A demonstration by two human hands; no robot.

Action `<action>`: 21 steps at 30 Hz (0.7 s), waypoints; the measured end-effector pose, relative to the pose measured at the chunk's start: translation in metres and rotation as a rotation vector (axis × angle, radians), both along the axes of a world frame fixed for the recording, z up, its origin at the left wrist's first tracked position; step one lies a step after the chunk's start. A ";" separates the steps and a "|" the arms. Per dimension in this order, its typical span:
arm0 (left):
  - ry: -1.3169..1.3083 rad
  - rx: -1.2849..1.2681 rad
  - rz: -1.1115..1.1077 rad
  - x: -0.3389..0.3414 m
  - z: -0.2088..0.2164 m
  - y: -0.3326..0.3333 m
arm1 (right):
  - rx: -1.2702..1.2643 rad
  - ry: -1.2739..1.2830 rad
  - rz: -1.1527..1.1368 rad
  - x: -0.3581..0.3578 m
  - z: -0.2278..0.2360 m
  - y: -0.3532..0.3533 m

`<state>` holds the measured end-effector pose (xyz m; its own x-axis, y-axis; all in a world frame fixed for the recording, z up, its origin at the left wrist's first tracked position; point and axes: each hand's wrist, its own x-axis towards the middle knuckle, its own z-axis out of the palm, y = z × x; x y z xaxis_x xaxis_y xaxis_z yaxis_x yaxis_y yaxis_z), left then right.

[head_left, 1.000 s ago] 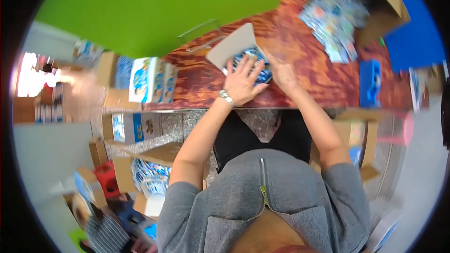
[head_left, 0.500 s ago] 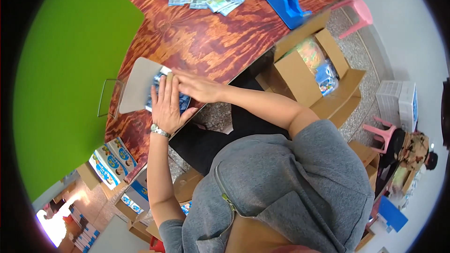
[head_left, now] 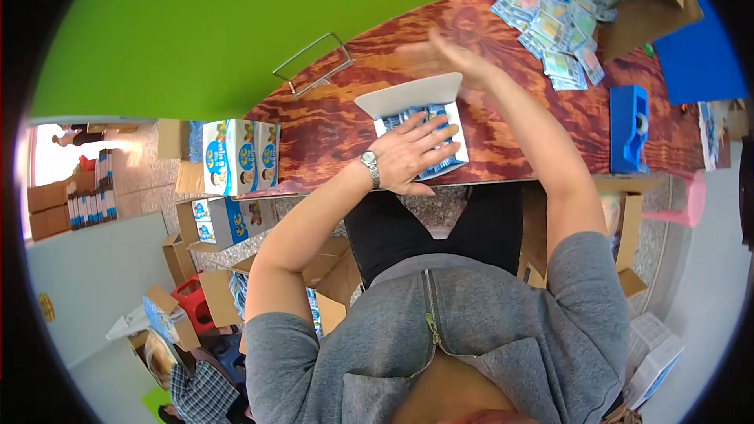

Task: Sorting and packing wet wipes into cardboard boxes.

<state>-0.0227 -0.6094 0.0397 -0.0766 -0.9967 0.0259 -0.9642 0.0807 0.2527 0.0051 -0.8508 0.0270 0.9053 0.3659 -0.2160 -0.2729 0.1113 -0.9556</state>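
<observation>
A small white carton [head_left: 462, 141] with its lid [head_left: 408, 96] raised stands on the table near the front edge. Dark blue packets [head_left: 437, 111] fill it. My left hand [head_left: 416, 149] lies flat over these packets, fingers spread, with a watch on its wrist. Beyond the lid's right end, my right hand [head_left: 452, 61] is in the air above the table, its fingers stretched out to the left and smeared by motion. Nothing shows in it.
Many flat packets [head_left: 554, 20] lie heaped at the far right beside a cardboard box [head_left: 640, 20]. A blue tape dispenser [head_left: 624, 129] stands at the right. A wire stand [head_left: 314, 67] is at the back left, printed cartons [head_left: 239, 157] at the left edge.
The view has turned, so the table now lies straight across. My right hand has left the carton and moved beyond its lid. My left hand stays on the packets.
</observation>
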 end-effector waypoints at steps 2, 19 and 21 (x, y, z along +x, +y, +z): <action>0.018 -0.013 -0.014 0.002 -0.001 -0.002 | 0.071 0.019 0.290 0.020 0.004 0.017; -0.093 -0.457 0.294 -0.026 -0.010 0.056 | -0.602 -0.802 0.441 -0.040 -0.006 0.031; 0.014 -0.542 0.521 -0.042 -0.038 0.083 | -0.587 -0.835 0.454 -0.042 -0.003 0.037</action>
<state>-0.0647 -0.5268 0.0021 0.4055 -0.7512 0.5209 -0.9085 -0.2683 0.3204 -0.0367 -0.8143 0.0236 0.6548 0.7408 0.1498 0.5790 -0.3643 -0.7294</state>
